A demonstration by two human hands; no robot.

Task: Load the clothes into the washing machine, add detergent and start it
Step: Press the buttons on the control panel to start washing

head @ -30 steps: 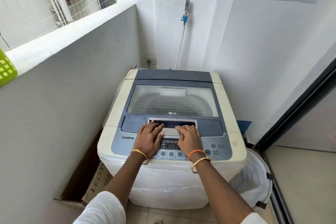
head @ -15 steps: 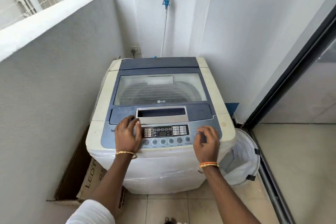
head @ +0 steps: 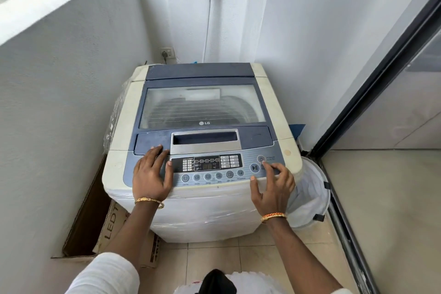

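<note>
In a narrow corner between a grey wall and a white wall, a top-loading washing machine (head: pixel 202 150) was seen from the head camera, its lid (head: pixel 202 105) closed flat and the drum dimly visible through the glass. Whether any clothes lay inside could not be told through the cloudy pane. The left hand (head: pixel 151 174) was laid flat on the left end of the control panel (head: pixel 210 168), fingers straight and slightly spread, with the fingertips reaching the front edge of the lid. The right hand (head: pixel 273 185) was spread over the right front corner of the machine, nothing held in it, and its forefinger was stretched up to the power button (head: pixel 261 158); whether the tip pressed the button or merely touched beside it could not be told. The two hands were kept well apart, one at each end of the panel. A bangle was worn on each wrist. A white mesh laundry basket (head: pixel 312 198) stood on the floor just beside the machine's right side, and a cardboard box (head: pixel 105 219) was wedged between the machine and the grey wall. A hose (head: pixel 208 19) hung down the white wall behind the machine.
</note>
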